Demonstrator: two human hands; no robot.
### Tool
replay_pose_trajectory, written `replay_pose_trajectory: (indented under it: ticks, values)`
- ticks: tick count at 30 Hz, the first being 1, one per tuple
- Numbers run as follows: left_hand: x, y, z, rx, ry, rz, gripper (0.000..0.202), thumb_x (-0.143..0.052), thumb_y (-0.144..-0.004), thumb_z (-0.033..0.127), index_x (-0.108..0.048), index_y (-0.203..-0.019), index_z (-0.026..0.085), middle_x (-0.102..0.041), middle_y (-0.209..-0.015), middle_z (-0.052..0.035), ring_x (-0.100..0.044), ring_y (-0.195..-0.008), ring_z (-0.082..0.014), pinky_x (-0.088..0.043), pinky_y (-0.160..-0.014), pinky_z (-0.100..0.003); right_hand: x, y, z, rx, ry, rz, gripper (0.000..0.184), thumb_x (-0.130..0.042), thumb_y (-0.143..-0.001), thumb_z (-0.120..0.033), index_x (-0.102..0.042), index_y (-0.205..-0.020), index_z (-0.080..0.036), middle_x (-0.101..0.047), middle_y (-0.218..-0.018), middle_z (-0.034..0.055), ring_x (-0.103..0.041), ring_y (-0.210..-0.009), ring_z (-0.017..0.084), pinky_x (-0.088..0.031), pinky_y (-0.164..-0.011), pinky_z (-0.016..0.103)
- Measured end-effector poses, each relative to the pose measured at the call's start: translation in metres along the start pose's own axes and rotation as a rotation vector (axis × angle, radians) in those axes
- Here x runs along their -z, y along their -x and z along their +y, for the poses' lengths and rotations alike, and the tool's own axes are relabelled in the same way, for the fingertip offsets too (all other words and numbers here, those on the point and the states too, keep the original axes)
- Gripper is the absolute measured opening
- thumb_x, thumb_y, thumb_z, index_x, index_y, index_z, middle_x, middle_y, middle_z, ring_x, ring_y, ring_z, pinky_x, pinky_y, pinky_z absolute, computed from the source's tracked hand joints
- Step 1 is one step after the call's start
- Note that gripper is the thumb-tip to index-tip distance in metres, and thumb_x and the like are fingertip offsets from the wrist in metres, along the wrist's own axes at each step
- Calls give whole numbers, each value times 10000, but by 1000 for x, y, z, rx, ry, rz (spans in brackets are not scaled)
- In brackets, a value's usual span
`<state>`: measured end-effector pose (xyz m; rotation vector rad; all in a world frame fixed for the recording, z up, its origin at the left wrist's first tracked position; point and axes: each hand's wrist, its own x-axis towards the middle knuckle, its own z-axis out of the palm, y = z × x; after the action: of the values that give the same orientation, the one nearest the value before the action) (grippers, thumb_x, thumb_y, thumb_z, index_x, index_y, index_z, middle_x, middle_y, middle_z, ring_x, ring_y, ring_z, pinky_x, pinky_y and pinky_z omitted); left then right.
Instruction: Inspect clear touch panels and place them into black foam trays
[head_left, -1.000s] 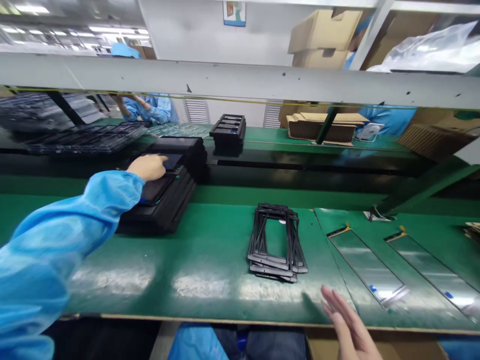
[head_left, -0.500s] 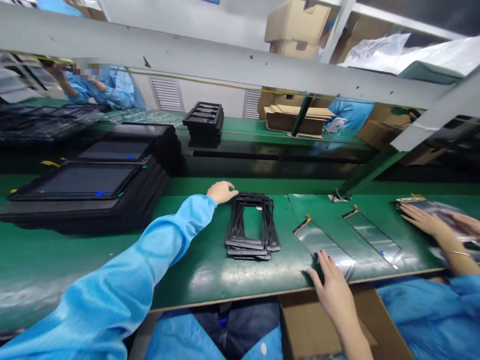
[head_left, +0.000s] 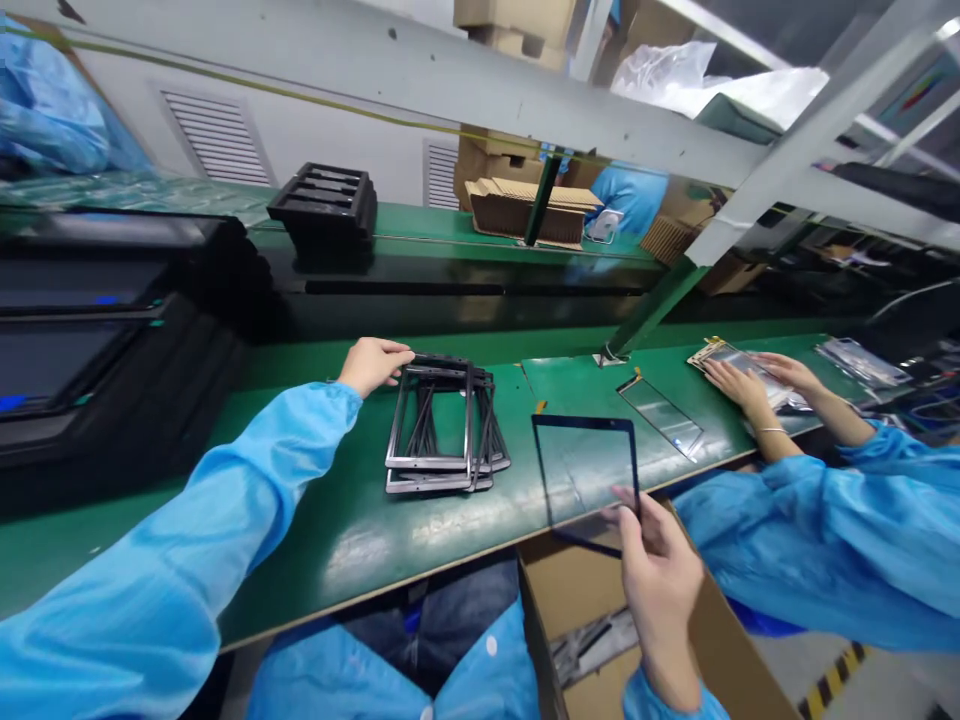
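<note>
My left hand (head_left: pixel 376 364) is closed, pinching the far left corner of the top black plastic frame (head_left: pixel 429 463). That frame tilts slightly off a loose pile of similar black frames (head_left: pixel 491 462) on the green bench. In my right hand (head_left: pixel 660 580) is a clear glass panel with a black border (head_left: pixel 583 424), raised above the bench's front edge. The thumb and fingers grip its right side, and an orange flex tail shows at its top. Another clear panel (head_left: pixel 664 415) lies flat on the bench to the right.
Stacked black trays with dark screens (head_left: pixel 112 380) stand at the left. A co-worker's hands (head_left: pixel 750 392) rest on a pile of panels at the right. An open cardboard box (head_left: pixel 574 585) sits below the front edge. A green post (head_left: pixel 652 305) rises behind.
My right hand has picked up the nearer glass panel from the bench. My left hand has taken hold of the top frame and raised its edge. The view has swung right.
</note>
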<state>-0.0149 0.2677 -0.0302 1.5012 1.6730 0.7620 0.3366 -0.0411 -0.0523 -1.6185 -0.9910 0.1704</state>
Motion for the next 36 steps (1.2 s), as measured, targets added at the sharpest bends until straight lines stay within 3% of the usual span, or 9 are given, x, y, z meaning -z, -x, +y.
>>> replay_pose_trajectory:
  ticks: [3, 6, 10, 15, 19, 22, 27, 30, 36]
  values:
    - [4, 4, 0, -1, 109, 39, 149, -769, -944, 233, -739, -1043, 125, -735, -877, -22, -683, -669, -135, -591, -578, -256, -32, 12, -18, -342, -371, -116, 549, -838, -820, -460, -711, -1252, -146, -819, -856, 81, -767, -620, 227, -630, -507, 304]
    - [5, 8, -1, -5, 199, 74, 161, -835, -823, 206, -783, -948, 119, -721, -758, -20, -643, -590, -134, -530, -477, -221, -61, 29, -30, -479, -526, -162, 674, -874, -776, -427, -652, -1345, -142, -788, -838, 40, -728, -608, 185, -595, -475, 264]
    - [3, 14, 1, -6, 311, 156, 173, -833, -756, 206, -795, -912, 141, -728, -763, -20, -614, -585, -117, -426, -429, -180, -80, 46, -40, -537, -582, -191, 629, -845, -804, -387, -645, -1357, -166, -781, -879, 32, -733, -652, 168, -609, -512, 257]
    - [6, 25, 10, 69, 473, 102, 144, -793, -845, 210, -749, -962, 139, -717, -788, -18, -639, -611, -113, -482, -524, -191, -85, 47, -48, -533, -604, -203, 606, -815, -836, -346, -634, -1394, -195, -776, -910, 24, -740, -684, 152, -612, -541, 241]
    - [22, 37, 19, 73, 622, 70, 129, -725, -970, 183, -683, -1076, 123, -687, -862, 8, -653, -691, -100, -567, -703, -245, -85, 45, -55, -520, -605, -206, 584, -796, -857, -334, -634, -1405, -216, -775, -922, 20, -740, -693, 149, -616, -551, 244]
    - [43, 51, 18, 46, 712, 133, 123, -681, -999, 146, -665, -1120, 145, -679, -877, 25, -660, -713, -107, -578, -706, -257, -83, 46, -59, -521, -608, -217, 557, -790, -868, -339, -645, -1392, -221, -777, -927, 24, -742, -701, 154, -618, -547, 245]
    - [80, 100, -5, 21, 789, 270, 231, -692, -948, 96, -759, -1085, 270, -701, -820, 31, -656, -679, -116, -594, -571, -200, -83, 50, -65, -502, -617, -243, 520, -779, -888, -338, -656, -1379, -219, -777, -929, 33, -742, -690, 159, -631, -553, 259]
    - [92, 140, -23, 138, 775, 265, 323, -753, -843, 59, -814, -1061, 290, -712, -802, 14, -666, -662, -124, -627, -541, -178, -82, 50, -68, -484, -607, -254, 506, -774, -893, -329, -665, -1376, -224, -780, -924, 36, -746, -706, 163, -629, -566, 256]
    - [74, 208, -48, 290, 747, 127, 521, -951, -592, 155, -847, -1092, 261, -771, -822, 12, -699, -674, -154, -646, -540, -193, -71, 48, -68, -465, -554, -346, 540, -747, -918, -329, -626, -1436, -242, -752, -891, 16, -718, -676, 153, -597, -543, 241]
